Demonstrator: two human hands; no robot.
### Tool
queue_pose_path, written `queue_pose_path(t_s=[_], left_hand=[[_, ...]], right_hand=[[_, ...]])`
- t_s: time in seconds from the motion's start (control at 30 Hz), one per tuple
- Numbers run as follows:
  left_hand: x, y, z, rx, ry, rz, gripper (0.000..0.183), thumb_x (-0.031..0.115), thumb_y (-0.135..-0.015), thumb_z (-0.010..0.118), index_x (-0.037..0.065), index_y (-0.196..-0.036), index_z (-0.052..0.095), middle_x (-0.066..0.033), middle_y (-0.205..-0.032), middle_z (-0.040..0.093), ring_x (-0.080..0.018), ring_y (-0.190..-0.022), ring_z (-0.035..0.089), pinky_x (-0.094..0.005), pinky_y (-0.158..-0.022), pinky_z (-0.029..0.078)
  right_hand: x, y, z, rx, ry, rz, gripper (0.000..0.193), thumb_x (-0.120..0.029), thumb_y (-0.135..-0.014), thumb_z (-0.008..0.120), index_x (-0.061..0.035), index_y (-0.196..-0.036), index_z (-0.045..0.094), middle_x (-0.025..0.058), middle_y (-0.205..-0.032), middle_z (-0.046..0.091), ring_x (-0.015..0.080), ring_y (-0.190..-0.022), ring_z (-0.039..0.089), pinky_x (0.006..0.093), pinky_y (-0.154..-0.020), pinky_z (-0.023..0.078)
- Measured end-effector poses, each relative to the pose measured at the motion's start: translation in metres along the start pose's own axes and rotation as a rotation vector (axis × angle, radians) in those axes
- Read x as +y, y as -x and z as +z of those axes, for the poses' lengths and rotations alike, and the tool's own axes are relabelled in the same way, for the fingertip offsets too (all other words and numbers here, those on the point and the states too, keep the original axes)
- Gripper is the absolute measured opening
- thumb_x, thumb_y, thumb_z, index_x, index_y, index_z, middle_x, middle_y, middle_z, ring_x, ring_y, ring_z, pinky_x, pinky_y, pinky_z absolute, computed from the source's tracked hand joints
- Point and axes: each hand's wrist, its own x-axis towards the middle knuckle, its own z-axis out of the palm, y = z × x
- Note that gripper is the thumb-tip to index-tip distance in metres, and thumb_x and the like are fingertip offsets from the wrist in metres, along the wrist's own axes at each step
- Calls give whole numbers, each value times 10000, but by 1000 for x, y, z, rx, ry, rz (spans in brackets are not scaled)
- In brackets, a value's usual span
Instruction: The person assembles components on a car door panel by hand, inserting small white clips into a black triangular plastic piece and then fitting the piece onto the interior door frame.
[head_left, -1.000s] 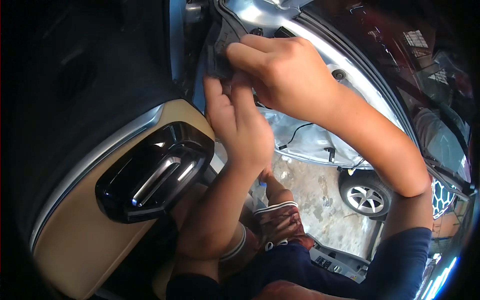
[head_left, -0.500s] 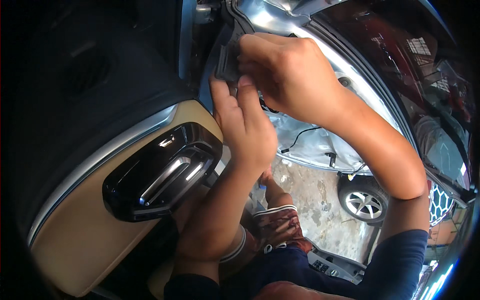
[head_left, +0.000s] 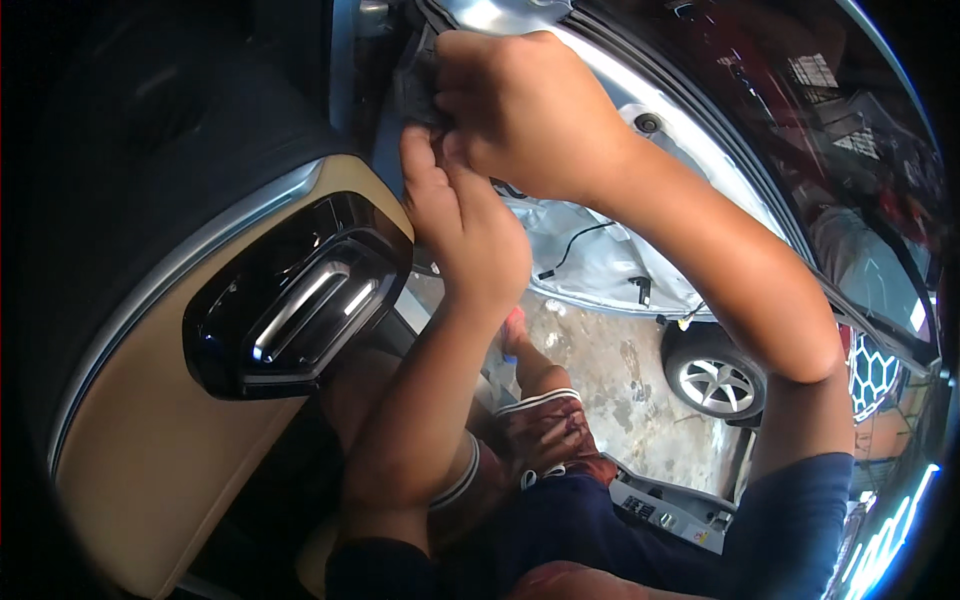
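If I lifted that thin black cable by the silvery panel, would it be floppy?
The cable is probably floppy, since it bends in a smooth curve. Being thin, it's likely light. Its thicker dark end may swing, as nothing visible seems to hold it.

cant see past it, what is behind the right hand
Around the right hand, part of a dark piece shows to its left, and a silver panel shows below its wrist. Whatever lies directly behind the hand is covered and cannot be seen.
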Motion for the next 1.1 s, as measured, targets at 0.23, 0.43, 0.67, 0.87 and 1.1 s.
queue_pose_path(t_s=[0.23,0.43,0.67,0.87,1.1], left_hand=[[-5,1,0,70,456,-242,177,134,-1066,517,-14,-1156,555,-92,-1168,631,-132,-1083,583,-302,-968,445],[-4,3,-1,47,470,-298,240,163,-1074,528,-10,-1240,539,-119,-1281,592,-165,-1194,554,-331,-1036,432],[-2,-1,1,24,427,-231,266,198,-1086,534,-12,-1249,536,-121,-1288,596,-170,-1196,557,-336,-1062,424],[-2,2,8,39,530,-133,228,185,-1084,537,-14,-1196,539,-109,-1235,617,-146,-1124,581,-320,-1002,460],[-3,1,3,-96,281,6,279,148,-1103,464,-43,-1303,434,-110,-1127,628,-140,-1070,599,-287,-953,458]], right_hand=[[-9,13,-6,-209,262,-120,366,-106,-778,704,-97,-1141,660,141,-1007,673,395,-818,714,468,-684,583],[-2,11,-13,-117,131,-153,203,-93,-812,708,-64,-1005,653,140,-865,643,384,-757,673,466,-662,552],[-1,12,-11,66,-75,-129,103,-49,-813,696,-26,-892,633,157,-787,623,395,-727,636,457,-652,525],[7,19,-16,66,-299,68,83,-47,-858,701,-5,-912,653,140,-800,631,289,-624,625,373,-584,499],[6,19,-22,33,-364,54,71,-35,-883,703,-4,-923,653,104,-791,615,203,-598,609,318,-556,484]])
